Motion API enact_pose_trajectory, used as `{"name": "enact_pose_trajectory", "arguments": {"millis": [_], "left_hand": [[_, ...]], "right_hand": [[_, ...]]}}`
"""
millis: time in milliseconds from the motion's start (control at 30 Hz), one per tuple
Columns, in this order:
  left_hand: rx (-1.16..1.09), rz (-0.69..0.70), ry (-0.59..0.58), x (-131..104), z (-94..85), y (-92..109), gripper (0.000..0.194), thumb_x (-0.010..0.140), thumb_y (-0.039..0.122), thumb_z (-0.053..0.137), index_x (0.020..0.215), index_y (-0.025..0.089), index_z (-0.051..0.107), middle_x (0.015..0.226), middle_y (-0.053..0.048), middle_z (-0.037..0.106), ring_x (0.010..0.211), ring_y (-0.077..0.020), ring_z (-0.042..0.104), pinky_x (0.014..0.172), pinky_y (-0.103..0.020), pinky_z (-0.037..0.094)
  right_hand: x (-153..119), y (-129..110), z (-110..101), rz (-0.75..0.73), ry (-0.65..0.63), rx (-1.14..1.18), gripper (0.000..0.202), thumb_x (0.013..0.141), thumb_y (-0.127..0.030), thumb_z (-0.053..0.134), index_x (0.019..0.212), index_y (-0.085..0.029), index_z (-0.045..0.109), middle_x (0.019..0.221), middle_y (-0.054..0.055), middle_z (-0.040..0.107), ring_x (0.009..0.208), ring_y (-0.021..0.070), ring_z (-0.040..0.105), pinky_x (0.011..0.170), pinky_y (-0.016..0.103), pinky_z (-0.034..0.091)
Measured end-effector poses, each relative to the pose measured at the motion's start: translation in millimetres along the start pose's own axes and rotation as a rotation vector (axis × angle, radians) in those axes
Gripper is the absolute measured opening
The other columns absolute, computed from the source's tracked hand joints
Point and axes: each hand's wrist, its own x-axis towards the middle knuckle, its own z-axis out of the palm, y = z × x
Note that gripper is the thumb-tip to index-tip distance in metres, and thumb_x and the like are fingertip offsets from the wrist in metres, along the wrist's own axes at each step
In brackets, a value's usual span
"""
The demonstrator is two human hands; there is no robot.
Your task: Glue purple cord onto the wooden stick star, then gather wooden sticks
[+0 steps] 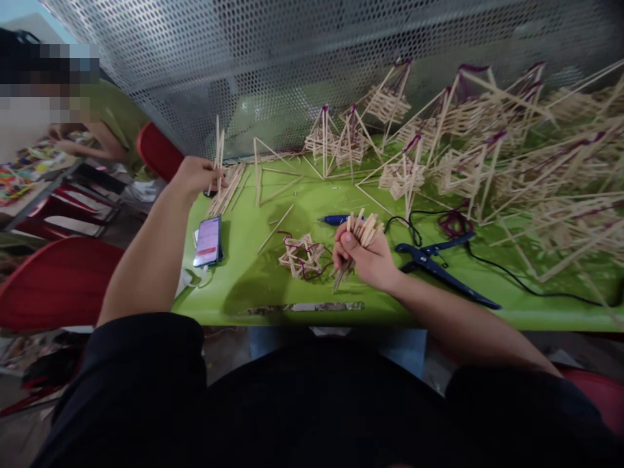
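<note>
At the table's left end, my left hand (195,174) pinches a few thin wooden sticks (219,140) that stand upright. Below its fingers lies a pile of similar sticks (228,190). My right hand (366,257) is closed around a bundle of short wooden sticks (365,229), their ends poking out above and below the fist. Just left of that fist, a small star-shaped stick frame (301,256) with purple yarn rests on the green table (263,286). A blue pen-like tool (335,220) lies behind the right hand.
Many stick structures tied with purple yarn (402,175) crowd the right and back. Dark-handled cutters (439,263) and a black cable (529,286) lie right of my forearm. A lit phone (208,242) is at the left edge. Perforated metal (253,58) stands behind; a person (110,117) sits far left.
</note>
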Motion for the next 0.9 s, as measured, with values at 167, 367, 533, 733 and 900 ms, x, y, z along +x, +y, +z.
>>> {"name": "enact_pose_trajectory", "arguments": {"millis": [167,367,533,733,900], "left_hand": [[-0.286,0.112,0.091,-125.6,11.4,58.8,0.033,0.103,0.048,0.081,0.105,0.015,0.076,0.088,-0.005,0.079,0.082,-0.0216,0.081,0.076,-0.035,0.069],[-0.28,0.487,-0.06,-276.2,105.3,116.1,0.016,0.109,0.021,0.071,0.098,0.023,0.082,0.091,-0.002,0.085,0.077,-0.0164,0.08,0.069,-0.027,0.061],[-0.35,0.588,-0.053,-293.3,183.4,121.7,0.023,0.115,0.024,0.061,0.096,0.02,0.073,0.08,-0.004,0.078,0.068,-0.0173,0.073,0.063,-0.028,0.055],[-0.393,0.588,-0.044,-294.6,203.2,120.2,0.013,0.114,0.03,0.068,0.108,0.021,0.075,0.098,-0.006,0.084,0.085,-0.0203,0.082,0.077,-0.031,0.065],[-0.196,0.551,-0.018,-259.6,147.1,95.6,0.023,0.112,0.044,0.073,0.12,0.023,0.077,0.115,-0.009,0.086,0.101,-0.0252,0.084,0.088,-0.04,0.068]], "right_hand": [[-4.2,2.6,3.6,-0.083,0.004,-0.068,0.041,0.099,-0.057,0.091,0.099,-0.021,0.07,0.068,-0.006,0.058,0.053,0.0098,0.051,0.048,0.025,0.04],[-14.7,5.6,11.0,-0.126,-0.097,-0.036,0.047,0.083,-0.052,0.106,0.101,-0.023,0.073,0.065,-0.009,0.054,0.05,0.0081,0.04,0.044,0.024,0.03],[-23.8,9.1,9.5,-0.163,-0.17,-0.136,0.05,0.072,-0.046,0.112,0.092,-0.023,0.073,0.063,-0.009,0.054,0.049,0.008,0.039,0.042,0.025,0.027],[-28.7,0.4,12.7,-0.252,-0.159,-0.268,0.042,0.114,-0.038,0.071,0.077,-0.023,0.058,0.077,-0.001,0.06,0.066,0.0129,0.054,0.061,0.03,0.044],[-24.9,-13.0,9.6,-0.145,-0.159,-0.088,0.038,0.111,-0.046,0.075,0.082,-0.025,0.062,0.086,0.003,0.068,0.075,0.0188,0.073,0.063,0.033,0.059]]}}
